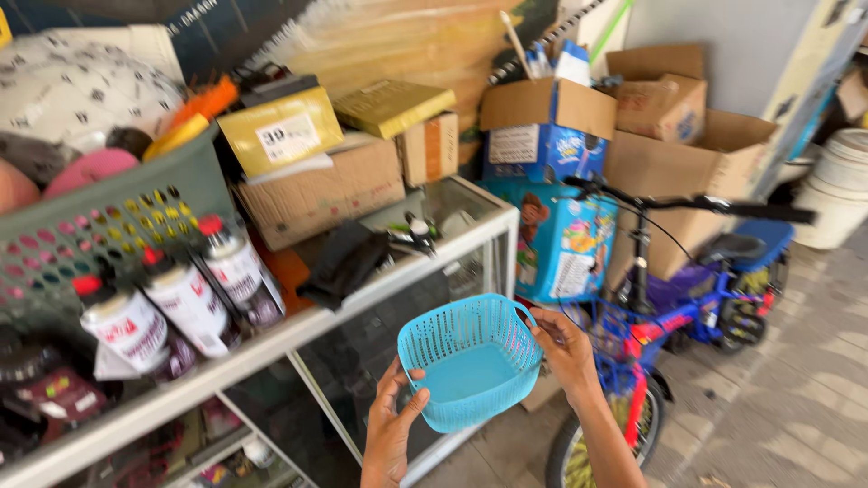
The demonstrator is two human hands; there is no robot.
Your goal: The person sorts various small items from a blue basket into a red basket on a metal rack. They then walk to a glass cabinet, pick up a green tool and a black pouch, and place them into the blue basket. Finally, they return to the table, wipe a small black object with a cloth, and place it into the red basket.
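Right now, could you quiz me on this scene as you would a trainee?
1. True or false: both hands grip the turquoise basket.
2. What stands right of the glass counter? A) a blue bicycle B) a ladder C) a chair
3. What colour are the caps on the three bottles?

Key: 1 true: left hand, right hand. 2 A, the blue bicycle. 3 red.
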